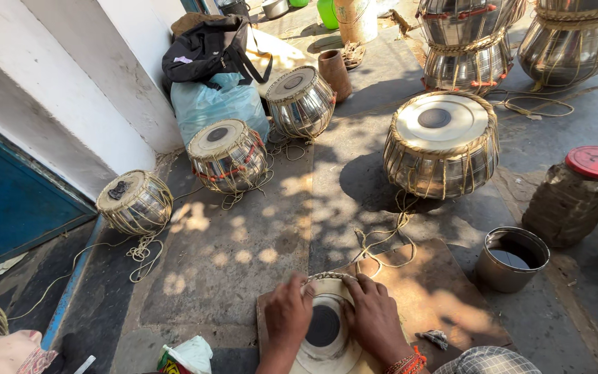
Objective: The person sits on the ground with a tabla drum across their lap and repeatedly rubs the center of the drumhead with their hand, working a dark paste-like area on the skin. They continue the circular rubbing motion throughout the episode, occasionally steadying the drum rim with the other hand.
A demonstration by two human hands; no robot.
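A round pale drum skin [325, 341] with a black centre patch lies flat on a brown board [444, 284] at the bottom of the view. My left hand [288, 315] presses on its left rim, fingers curled over the edge. On the right rim rests my right hand [375, 318], a red bracelet at its wrist. A woven cord ring runs along the skin's far edge between my fingers, and a loose pale cord [382, 239] trails away from it.
Several metal drums laced with cord stand on the stone floor: a big one [441, 144] ahead, smaller ones [228, 154] [136, 201] [301, 100] left, more stacked at the back. A steel tin [511, 258] and a red-lidded wrapped jar [576, 194] stand right. A black bag [209, 48] leans on the wall.
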